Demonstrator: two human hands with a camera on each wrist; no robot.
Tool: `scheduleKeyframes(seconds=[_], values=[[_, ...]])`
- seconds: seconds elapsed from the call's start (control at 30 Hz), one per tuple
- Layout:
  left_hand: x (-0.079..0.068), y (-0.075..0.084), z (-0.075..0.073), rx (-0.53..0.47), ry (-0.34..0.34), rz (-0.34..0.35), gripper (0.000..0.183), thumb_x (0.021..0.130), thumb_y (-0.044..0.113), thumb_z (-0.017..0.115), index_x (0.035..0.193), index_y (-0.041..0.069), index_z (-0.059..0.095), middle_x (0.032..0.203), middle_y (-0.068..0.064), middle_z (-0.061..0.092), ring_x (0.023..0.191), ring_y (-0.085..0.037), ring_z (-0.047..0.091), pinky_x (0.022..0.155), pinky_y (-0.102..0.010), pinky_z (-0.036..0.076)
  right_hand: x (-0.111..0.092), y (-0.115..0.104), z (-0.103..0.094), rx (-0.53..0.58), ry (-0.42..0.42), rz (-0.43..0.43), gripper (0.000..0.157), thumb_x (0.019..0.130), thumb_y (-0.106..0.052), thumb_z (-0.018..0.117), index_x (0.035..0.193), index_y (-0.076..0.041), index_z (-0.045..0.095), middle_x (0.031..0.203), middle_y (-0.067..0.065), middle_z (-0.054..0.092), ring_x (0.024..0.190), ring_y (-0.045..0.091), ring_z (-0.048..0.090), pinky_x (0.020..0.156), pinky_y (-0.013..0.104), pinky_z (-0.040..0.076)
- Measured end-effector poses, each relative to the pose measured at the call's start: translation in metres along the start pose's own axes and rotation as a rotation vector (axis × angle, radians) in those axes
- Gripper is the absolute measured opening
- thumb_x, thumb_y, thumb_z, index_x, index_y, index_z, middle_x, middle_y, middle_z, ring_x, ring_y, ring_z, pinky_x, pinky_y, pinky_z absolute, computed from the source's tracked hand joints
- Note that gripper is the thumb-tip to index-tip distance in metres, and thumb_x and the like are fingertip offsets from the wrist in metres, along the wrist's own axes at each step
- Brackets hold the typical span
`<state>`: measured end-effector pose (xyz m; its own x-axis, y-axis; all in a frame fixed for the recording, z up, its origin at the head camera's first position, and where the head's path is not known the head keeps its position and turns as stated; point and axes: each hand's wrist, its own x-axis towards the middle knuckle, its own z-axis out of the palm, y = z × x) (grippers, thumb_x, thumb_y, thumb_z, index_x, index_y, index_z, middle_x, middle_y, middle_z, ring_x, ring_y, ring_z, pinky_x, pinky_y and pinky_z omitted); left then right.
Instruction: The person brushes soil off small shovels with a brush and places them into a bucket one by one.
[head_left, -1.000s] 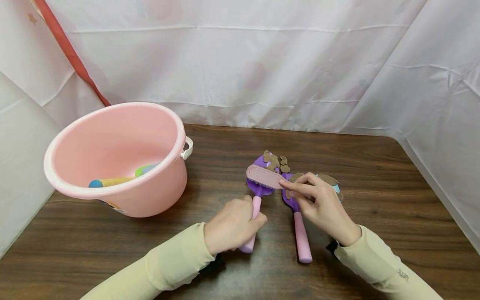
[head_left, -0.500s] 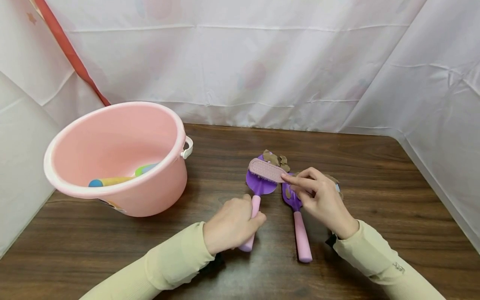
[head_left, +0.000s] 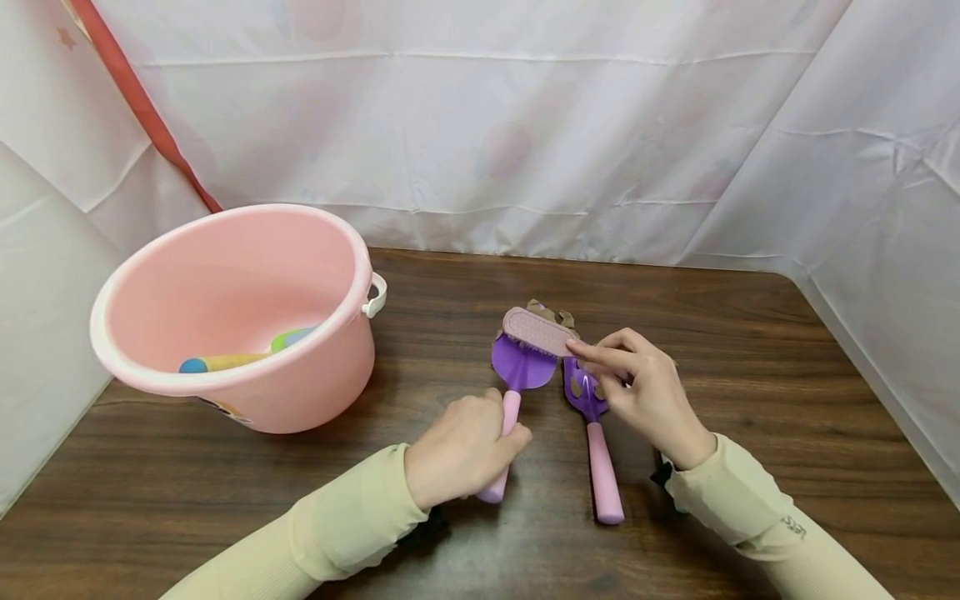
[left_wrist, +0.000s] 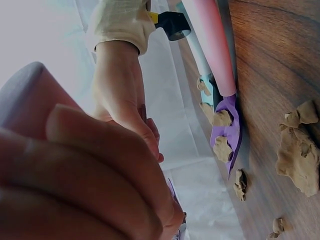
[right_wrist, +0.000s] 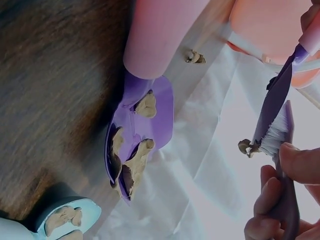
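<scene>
Seemingly mid-cleaning: left hand (head_left: 463,450) wraps fingers round shovel (head_left: 519,368), right hand (head_left: 651,398) pinches brush (head_left: 537,332) against it; clay (right_wrist: 245,147) at its tip likely needs outward strokes

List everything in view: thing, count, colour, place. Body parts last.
held shovel: 1, purple blade, pink handle, centre
brush: 1, dusty pink, white bristles, at the held shovel's blade
second tool: 1, purple with pink handle, lying right of the shovel
small tool: 1, pale blue, beside the second tool
lumps: several, brown, on table and tools
bucket: 1, pink, left
items in bucket: at least 2, yellow-and-blue and green-and-blue
table: 1, brown, underneath
cloth: white, behind and at both sides
strip: 1, red, upper left
sleeves: 2, pale yellow-green, forearms
left grip: 1, bare, on the shovel's handle
right grip: 1, bare, holding the brush
</scene>
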<state>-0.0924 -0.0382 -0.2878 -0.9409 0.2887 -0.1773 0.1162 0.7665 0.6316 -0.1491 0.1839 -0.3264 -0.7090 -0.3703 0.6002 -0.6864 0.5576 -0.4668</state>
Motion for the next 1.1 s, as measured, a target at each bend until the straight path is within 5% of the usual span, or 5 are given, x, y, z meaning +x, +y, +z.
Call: scheduleKeyframes(seconds=[0.27,0.63,0.9,1.1], values=[[-0.002,0.0,-0.002,-0.01,-0.011,0.01,0.02,0.084,0.022,0.055,0.081,0.004,0.049,0.063,-0.006,0.051,0.05,-0.017,0.051,0.044,-0.03,0.042,0.001,0.005,-0.001,0.01,0.028,0.032,0.045,0.073,0.018,0.068,0.11,-0.008,0.072,0.086,0.002,0.06,0.064,0.004,0.044,0.052,0.013,0.032],[-0.006,-0.004,0.001,-0.009,-0.041,0.064,0.019,0.084,0.021,0.056,0.077,0.005,0.049,0.062,-0.004,0.048,0.051,-0.014,0.049,0.044,-0.028,0.04,-0.003,0.015,-0.009,-0.06,0.057,0.182,0.039,0.081,0.005,0.07,0.115,-0.014,0.07,0.087,0.002,0.061,0.06,0.005,0.038,0.052,0.016,0.03],[-0.004,-0.004,0.001,-0.009,-0.04,0.06,0.018,0.083,0.021,0.055,0.077,0.005,0.048,0.061,-0.003,0.048,0.05,-0.015,0.05,0.043,-0.028,0.04,-0.006,0.002,-0.013,-0.035,0.06,0.112,0.04,0.082,0.005,0.069,0.117,-0.014,0.07,0.086,-0.001,0.06,0.061,0.002,0.038,0.052,0.015,0.031],[-0.002,-0.004,0.001,-0.008,-0.043,0.043,0.018,0.083,0.021,0.055,0.078,0.006,0.049,0.06,-0.003,0.05,0.048,-0.014,0.05,0.043,-0.029,0.041,-0.011,-0.015,-0.009,0.046,-0.042,-0.037,0.044,0.078,0.011,0.067,0.116,-0.011,0.07,0.088,-0.002,0.059,0.067,0.0,0.044,0.055,0.014,0.036]])
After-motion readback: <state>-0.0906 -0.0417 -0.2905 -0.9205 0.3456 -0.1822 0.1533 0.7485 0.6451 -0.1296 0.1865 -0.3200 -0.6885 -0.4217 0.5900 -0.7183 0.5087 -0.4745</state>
